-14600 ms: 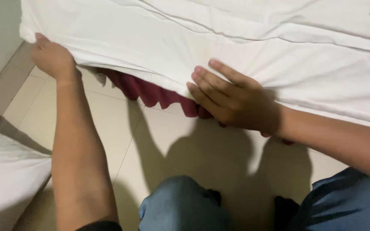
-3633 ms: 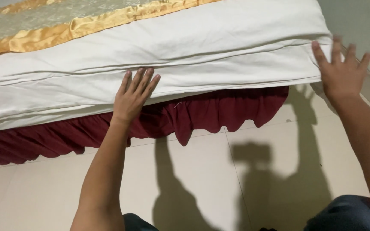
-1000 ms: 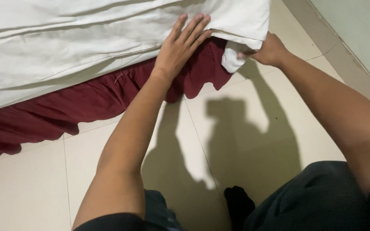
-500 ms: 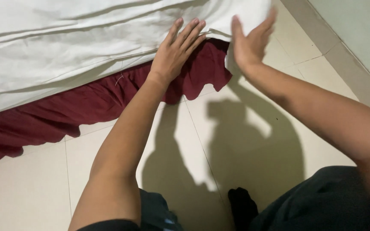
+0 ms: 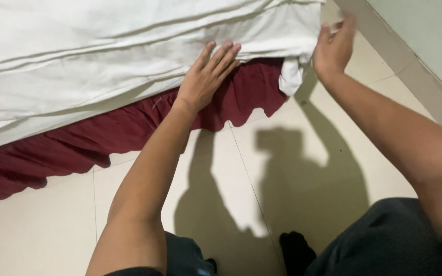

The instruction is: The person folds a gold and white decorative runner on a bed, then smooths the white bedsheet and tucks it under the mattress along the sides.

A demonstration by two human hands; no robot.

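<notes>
A white sheet (image 5: pixel 103 66) covers the side of a mattress, with a dark red ruffled bed skirt (image 5: pixel 129 128) hanging below it. My left hand (image 5: pixel 205 76) lies flat, fingers spread, on the sheet's lower edge above the skirt. At the mattress corner my right hand (image 5: pixel 333 46) is open, its palm against the sheet's end. A loose white flap of sheet (image 5: pixel 291 79) hangs down at that corner, between my two hands.
Cream floor tiles (image 5: pixel 292 168) stretch under me, marked by my shadow. A pale skirting board (image 5: pixel 420 66) and a light green wall (image 5: pixel 431 25) run along the right. My knees in dark trousers (image 5: pixel 384 240) fill the bottom edge.
My right hand let go of the sheet corner under the mattress and moved up to the corner's side. My left hand stayed pressed on the sheet's edge.
</notes>
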